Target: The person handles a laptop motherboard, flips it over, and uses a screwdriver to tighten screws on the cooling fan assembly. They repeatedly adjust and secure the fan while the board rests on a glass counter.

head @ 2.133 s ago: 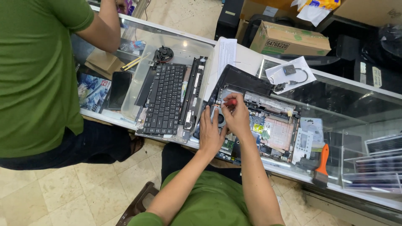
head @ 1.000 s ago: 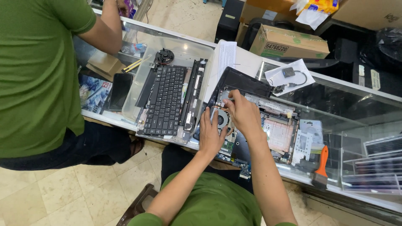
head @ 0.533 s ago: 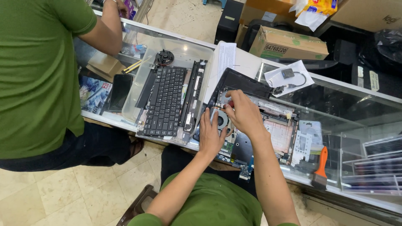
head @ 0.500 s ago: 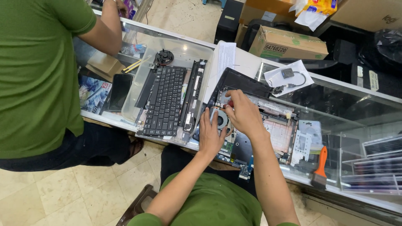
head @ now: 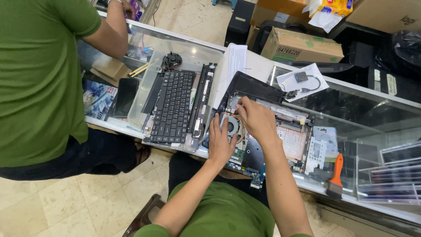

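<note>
Two hands on an opened laptop [head: 280,131], mid-worktop [head: 193,50].
Head view: left hand [head: 220,141] lies flat, fingers spread, beside the fan [head: 230,127]; right hand [head: 256,120] at one o'clock pinches something small, unclear what. Keyboard [head: 173,106] at nine o'clock.

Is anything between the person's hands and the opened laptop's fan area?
Nothing visible does. The left hand rests flat beside the round fan of the opened laptop, and the right hand sits directly over the board next to it.
</note>
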